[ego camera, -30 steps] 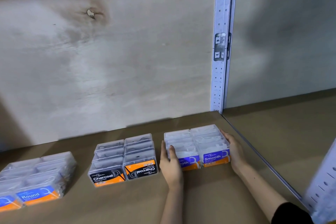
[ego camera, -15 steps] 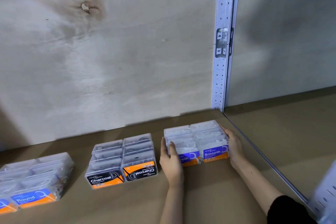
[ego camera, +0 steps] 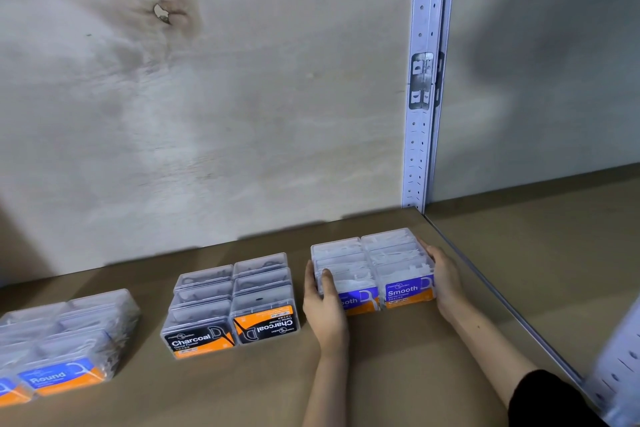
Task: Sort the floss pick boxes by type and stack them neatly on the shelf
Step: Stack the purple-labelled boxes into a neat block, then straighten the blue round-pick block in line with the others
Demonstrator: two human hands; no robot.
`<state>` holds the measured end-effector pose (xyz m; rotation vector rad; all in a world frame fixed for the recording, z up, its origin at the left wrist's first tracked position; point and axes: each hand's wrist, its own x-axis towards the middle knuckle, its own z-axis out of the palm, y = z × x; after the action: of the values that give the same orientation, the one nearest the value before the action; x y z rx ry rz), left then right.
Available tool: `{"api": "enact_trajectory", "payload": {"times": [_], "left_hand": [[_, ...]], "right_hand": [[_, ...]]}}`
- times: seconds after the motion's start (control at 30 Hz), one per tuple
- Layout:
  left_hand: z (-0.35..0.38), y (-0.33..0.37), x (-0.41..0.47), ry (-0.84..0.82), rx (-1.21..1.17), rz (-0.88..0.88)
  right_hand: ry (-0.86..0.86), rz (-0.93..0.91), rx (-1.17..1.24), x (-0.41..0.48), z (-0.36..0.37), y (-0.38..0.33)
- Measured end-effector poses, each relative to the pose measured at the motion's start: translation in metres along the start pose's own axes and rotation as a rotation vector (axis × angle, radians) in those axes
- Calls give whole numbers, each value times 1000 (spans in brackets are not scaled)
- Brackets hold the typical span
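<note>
Head view, shelf board (ego camera: pixel 398 374), brown, carrying three groups of clear plastic floss pick boxes.

Item 1: Smooth boxes (ego camera: pixel 375 267), purple-and-orange labels, set two abreast in rows running back toward the rear wall, near the right edge of the shelf board beside the metal divider rail (ego camera: pixel 502 295). Left hand (ego camera: pixel 323 305) lies flat against the group's left side, fingers extended and close together, thumb resting on the top of the front left box. Right hand (ego camera: pixel 445 282) presses the group's right side, fingers curled around the rear boxes. The group is held between both hands and rests on the board.

Item 2: Charcoal boxes (ego camera: pixel 232 305), black-and-orange labels, two abreast, middle of the shelf board, just left of the left hand, apart from it. Front right box label reads upside down.

Item 3: Round boxes (ego camera: pixel 65 343), blue-and-orange labels, at the left edge of the board, partly cut off, blurred.

Fixtures: perforated metal upright (ego camera: pixel 424 80) at the rear right corner; pale plywood back panel (ego camera: pixel 207 114) with a dark knot.
</note>
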<state>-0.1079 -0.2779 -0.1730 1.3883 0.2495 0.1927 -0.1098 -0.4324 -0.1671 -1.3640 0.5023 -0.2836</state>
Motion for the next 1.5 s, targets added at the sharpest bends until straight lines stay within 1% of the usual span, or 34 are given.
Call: {"api": "enact_trajectory", "payload": {"times": [0.1,0.2,0.3,0.4,0.47,0.57,0.63,0.7,0.77,0.87,1.13,1.27,1.4,1.5], "left_hand": [[-1,1,-2,-11,3,21],[-3,1,-6,-18,34,73],[-5,1,-8,-27,147,206],[-6,4,-10,-37,367,394],[-8,9,-12,-76,481,517],[-12,15,-11,-258,634,603],[-15,20,-7,-401,772,622],[-18,23,-4,-494,867,633],[-21,26,-2,-541,927,630],[-21,31,-3,-585,1003,641],[-21,36,-4,-626,1112,660],[-27,45,-7,-622,1101,673],[-55,79,-20,-579,926,794],[-98,124,-35,-497,740,868]], "right_hand": [[16,-59,-31,1,-1,1],[82,-169,-125,1,-6,3],[141,-299,-270,1,-14,2],[158,-469,-470,-2,-25,-6],[108,-556,-613,-7,-30,-15],[-42,-605,-905,-14,-38,-27],[-156,-593,-1042,-18,-40,-30],[-230,-600,-1177,-20,-39,-31],[-265,-592,-1280,-24,-37,-33],[-278,-593,-1367,-29,-32,-38],[-268,-596,-1416,-37,-25,-40],[-255,-609,-1366,-41,-24,-44],[-192,-727,-1205,-61,-22,-61],[-222,-836,-947,-102,-21,-90]]}}
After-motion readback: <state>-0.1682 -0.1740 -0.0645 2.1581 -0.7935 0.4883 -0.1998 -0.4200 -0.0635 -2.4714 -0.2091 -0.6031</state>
